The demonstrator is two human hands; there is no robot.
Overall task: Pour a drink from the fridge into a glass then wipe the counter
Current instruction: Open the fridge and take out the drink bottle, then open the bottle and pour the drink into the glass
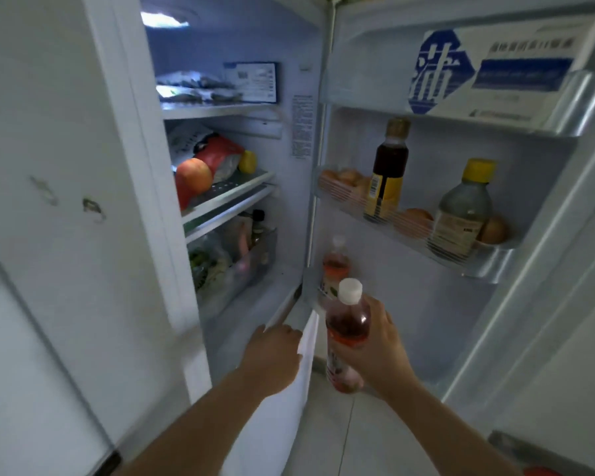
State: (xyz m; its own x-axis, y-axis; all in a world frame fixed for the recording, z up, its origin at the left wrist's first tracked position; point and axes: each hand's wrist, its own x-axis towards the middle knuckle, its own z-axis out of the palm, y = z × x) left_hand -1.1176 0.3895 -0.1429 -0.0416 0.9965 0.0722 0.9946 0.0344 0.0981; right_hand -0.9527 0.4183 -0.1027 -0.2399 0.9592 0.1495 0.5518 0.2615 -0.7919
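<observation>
- Noted apple point(193, 175) on a shelf inside fridge point(220, 111), well up and left of the grip; no part in the task.
- Had left hand point(272, 359) against white door edge point(304, 369), just left of the grip and a little lower; fingers bent over that edge, yet could not tell whether clasping or merely resting.
- Noted second bottle point(335, 266) standing in the door, just above and behind the grip, seemingly the same pink drink.
- Held bottle point(347, 324) upright in right hand point(382, 345), fingers and thumb wrapped round its middle from the right; white cap point(350, 291) on, just above the grip; base seemingly clear of the door bin, over the floor.
- Noted door shelf point(488, 266) up and right of the grip, with two bottles and eggs, well apart.
- Judged the step as fetching the drink, early in the task; glass and counter not in view.
- Judged the next move to call for drawing the bottle back clear, shutting the fridge, probably with the free hand, then carrying it upright to the glass and uncapping with both hands.
</observation>
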